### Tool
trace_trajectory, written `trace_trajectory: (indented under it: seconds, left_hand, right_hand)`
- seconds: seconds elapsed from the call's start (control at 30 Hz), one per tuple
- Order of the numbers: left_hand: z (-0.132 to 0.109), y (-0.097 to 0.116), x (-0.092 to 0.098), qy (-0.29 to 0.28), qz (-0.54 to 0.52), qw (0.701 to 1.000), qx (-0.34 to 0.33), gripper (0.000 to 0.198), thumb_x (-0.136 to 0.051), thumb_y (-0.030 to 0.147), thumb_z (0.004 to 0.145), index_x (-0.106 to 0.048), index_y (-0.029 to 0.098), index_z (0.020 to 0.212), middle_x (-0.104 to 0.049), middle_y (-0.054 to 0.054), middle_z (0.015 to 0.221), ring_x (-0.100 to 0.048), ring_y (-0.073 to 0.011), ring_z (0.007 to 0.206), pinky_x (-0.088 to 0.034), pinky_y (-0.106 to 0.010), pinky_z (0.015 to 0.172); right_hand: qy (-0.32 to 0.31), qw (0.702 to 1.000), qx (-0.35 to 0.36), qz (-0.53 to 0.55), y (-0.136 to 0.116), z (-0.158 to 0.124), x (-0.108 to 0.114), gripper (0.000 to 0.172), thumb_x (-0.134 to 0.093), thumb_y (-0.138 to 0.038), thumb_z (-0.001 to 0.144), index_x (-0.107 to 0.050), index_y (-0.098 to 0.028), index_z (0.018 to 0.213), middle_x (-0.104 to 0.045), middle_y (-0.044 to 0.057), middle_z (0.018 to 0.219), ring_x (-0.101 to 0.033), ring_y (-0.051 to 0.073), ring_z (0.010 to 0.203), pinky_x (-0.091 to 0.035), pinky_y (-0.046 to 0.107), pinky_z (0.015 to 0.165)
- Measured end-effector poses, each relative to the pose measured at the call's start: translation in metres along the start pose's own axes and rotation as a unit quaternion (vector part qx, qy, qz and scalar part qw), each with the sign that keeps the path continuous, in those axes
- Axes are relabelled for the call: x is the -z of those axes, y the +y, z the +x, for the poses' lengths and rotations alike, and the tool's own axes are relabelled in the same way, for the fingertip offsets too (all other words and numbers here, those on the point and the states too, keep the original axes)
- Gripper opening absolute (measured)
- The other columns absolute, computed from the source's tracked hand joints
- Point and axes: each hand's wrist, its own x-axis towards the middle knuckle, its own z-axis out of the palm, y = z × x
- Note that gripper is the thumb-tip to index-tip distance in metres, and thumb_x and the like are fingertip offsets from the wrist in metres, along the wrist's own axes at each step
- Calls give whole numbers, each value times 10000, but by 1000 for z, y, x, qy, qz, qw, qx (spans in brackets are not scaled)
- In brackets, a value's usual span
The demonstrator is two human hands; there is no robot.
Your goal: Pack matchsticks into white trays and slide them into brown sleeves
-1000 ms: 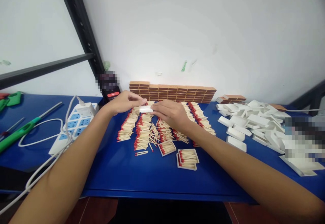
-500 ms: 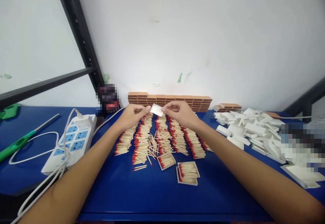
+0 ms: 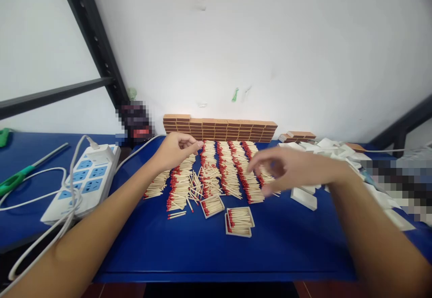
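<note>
Head view: blurred right hand (image 3: pixel 290 167), part-hidden trays (image 3: pixel 327 143)

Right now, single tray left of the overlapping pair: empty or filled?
Filled: red-headed matches lie side by side inside the white tray. Cannot tell whether more would fit.

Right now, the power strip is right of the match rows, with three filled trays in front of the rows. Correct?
Not quite: the power strip is left of the match rows, as the head view shows. The three filled trays are in front of the rows, as you say.
</note>
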Motion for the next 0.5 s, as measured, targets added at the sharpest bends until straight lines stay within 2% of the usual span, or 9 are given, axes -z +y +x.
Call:
trace_trajectory:
  seconds: [0.13, 0.23, 0.3, 0.37, 0.5]
  left_hand:
    - [-4, 1, -4, -12, 3, 1000, -6, 358, -738, 538, 871, -764, 189, 793, -768, -65, 757, -636, -149, 639, -475, -279, 599]
    - [-6, 4, -6, -18, -2, 1000, -6, 326, -760, 509, 859, -769, 189, 796, -770, -61, 759, -634, -146, 648, -480, -275, 608]
    - [-6, 7, -8, -27, -7, 1000, -6, 317, -757, 501, 866, -772, 192, 798, -766, -54, 749, -624, -139, 642, -480, -269, 608]
    - [-8, 11, -9, -37, -10, 999, -6, 315, -749, 501, 873, -775, 197, 791, -758, -46, 735, -603, -128, 618, -468, -264, 592]
    - [-11, 20, -14, -55, -4, 998, -12, 323, -738, 510, 875, -776, 208, 767, -742, -36, 718, -557, -120, 582, -416, -266, 548]
  right_hand:
    - [-154, 984, 76, 47, -21, -11, -13, 376, -825, -584, 750, -800, -212, 798, -722, 68, 799, -621, 178, 714, -395, 318, 578]
    - [-329, 931, 123, 100, -26, -12, -13, 319, -899, -454, 670, -790, -235, 875, -714, 25, 801, -609, 164, 675, -411, 279, 537]
    - [-396, 899, 137, 125, -29, -10, -14, 273, -886, -351, 670, -781, -239, 897, -713, 10, 806, -617, 160, 670, -423, 264, 521]
    - [-398, 894, 143, 146, -31, -7, -16, 210, -841, -280, 695, -772, -236, 889, -709, 4, 794, -623, 159, 669, -438, 259, 527]
    - [-329, 917, 141, 178, -28, 0, -17, 173, -803, -323, 769, -758, -236, 911, -702, -2, 777, -608, 152, 657, -459, 269, 567]
